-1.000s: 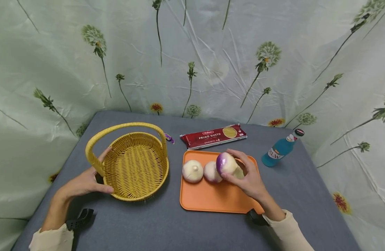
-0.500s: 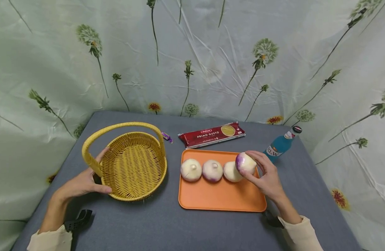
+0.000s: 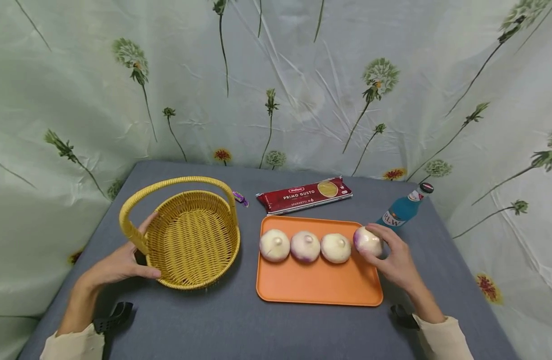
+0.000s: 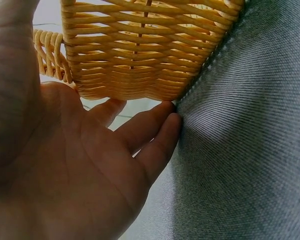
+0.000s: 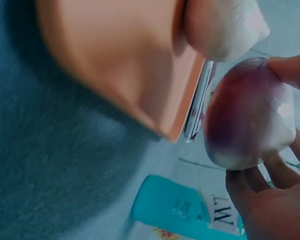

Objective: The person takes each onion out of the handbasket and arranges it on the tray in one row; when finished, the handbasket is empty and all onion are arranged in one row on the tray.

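Room: a creased pale-green floral backdrop (image 3: pixel 276 75) hangs behind and to both sides of the table (image 3: pixel 239 325), which is covered in grey cloth.

Table contents, largest first: a yellow wicker basket (image 3: pixel 187 235) on the left, upright, handle arched over it; an orange tray (image 3: pixel 318 285) just right of centre; a red spaghetti packet (image 3: pixel 305 194) lying flat behind the tray, long axis roughly parallel to the tray's far edge; a blue bottle (image 3: pixel 399 212) lying tilted near the tray's far right corner.

Key relation: four turnips form a row across the far half of the tray. The rightmost turnip (image 3: pixel 367 241) sits at the tray's right edge, just beside its neighbour (image 3: pixel 335 248). The right hand (image 3: pixel 395 260) approaches it from the right and near side; its grip is closed round this turnip, fingers curled over it. The right wrist view confirms fingertips (image 5: pixel 290 70) on the purple-white skin (image 5: pixel 250 115).

The left hand (image 3: pixel 118 265) is well apart from the tray. Its grip is released: straight fingers (image 4: pixel 150 130) rest against the basket's outer wall (image 4: pixel 140 60).
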Demonstrator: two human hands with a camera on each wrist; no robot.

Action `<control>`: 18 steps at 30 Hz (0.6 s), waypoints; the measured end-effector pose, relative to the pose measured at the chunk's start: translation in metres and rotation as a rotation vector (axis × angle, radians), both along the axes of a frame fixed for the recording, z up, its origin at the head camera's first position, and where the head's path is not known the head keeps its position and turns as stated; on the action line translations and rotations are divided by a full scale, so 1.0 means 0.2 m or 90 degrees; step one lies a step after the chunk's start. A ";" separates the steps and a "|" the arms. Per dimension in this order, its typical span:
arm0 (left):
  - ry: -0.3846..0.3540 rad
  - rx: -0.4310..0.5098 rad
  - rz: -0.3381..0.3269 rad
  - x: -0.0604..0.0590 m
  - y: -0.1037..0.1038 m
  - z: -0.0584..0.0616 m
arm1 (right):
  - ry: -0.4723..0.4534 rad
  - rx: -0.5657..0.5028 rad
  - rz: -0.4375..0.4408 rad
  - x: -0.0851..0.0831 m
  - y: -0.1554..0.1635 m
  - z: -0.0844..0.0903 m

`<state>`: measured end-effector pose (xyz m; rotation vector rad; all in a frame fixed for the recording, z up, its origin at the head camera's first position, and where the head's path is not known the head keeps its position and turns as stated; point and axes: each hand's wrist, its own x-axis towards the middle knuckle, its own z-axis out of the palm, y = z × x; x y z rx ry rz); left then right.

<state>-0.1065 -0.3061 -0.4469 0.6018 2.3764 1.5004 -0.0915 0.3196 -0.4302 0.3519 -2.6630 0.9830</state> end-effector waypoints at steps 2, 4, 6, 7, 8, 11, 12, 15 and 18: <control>-0.002 0.001 0.000 0.00 0.00 0.00 | -0.009 0.024 -0.004 0.00 0.01 -0.01; -0.005 0.003 0.000 0.00 0.00 0.00 | -0.025 0.034 -0.001 -0.01 0.02 -0.02; -0.006 0.007 -0.002 0.00 0.00 0.01 | -0.039 0.047 0.002 -0.01 0.02 -0.03; -0.007 0.010 -0.004 0.00 0.00 0.01 | -0.045 0.052 0.003 -0.01 0.02 -0.04; -0.007 0.013 -0.005 0.00 -0.01 0.01 | -0.048 0.057 0.003 -0.02 0.02 -0.05; -0.005 0.012 -0.008 -0.01 -0.01 0.01 | -0.054 0.070 0.007 -0.02 0.02 -0.05; -0.005 0.011 -0.007 -0.01 -0.01 0.01 | -0.057 0.072 0.008 -0.03 0.02 -0.04; -0.006 0.004 0.001 -0.01 -0.01 0.01 | -0.069 0.078 0.018 -0.04 0.01 -0.03; 0.005 -0.005 0.008 0.00 -0.02 0.01 | -0.075 0.081 0.030 -0.04 0.00 -0.02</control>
